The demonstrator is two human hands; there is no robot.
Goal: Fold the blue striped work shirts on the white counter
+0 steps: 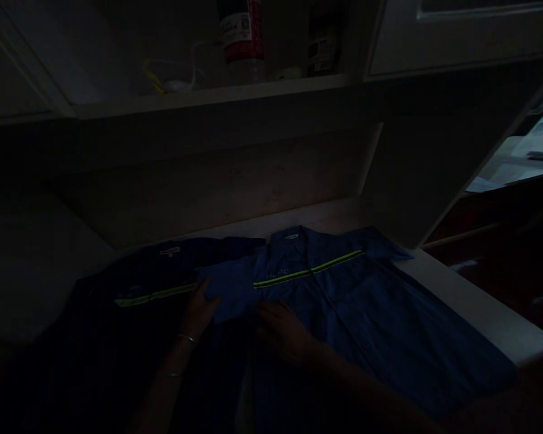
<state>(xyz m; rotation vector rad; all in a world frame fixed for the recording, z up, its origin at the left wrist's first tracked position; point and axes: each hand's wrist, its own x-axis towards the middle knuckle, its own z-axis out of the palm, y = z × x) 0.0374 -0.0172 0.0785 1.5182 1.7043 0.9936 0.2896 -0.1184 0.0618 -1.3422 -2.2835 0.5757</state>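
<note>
A blue short-sleeved work shirt [344, 313] with a yellow-green reflective stripe lies spread out, its collar toward the back. My left hand [202, 307] pinches the cuff end of its left-side sleeve [233, 289], thumb on top. Close to the underarm of that sleeve, my right hand [283, 331] has its fingers curled down on the shirt fabric; dim light partly hides the fingertips. A darker navy garment [154, 271] with a similar stripe lies to the left, and the blue sleeve overlaps it.
The garments lie on a white tabletop [493, 313] with a rounded corner at right. Above it runs a shelf [217, 95] holding a red-labelled bottle [242, 36], a dark container [324, 45] and a thin cord [192, 66]. A side panel [425, 150] stands at right.
</note>
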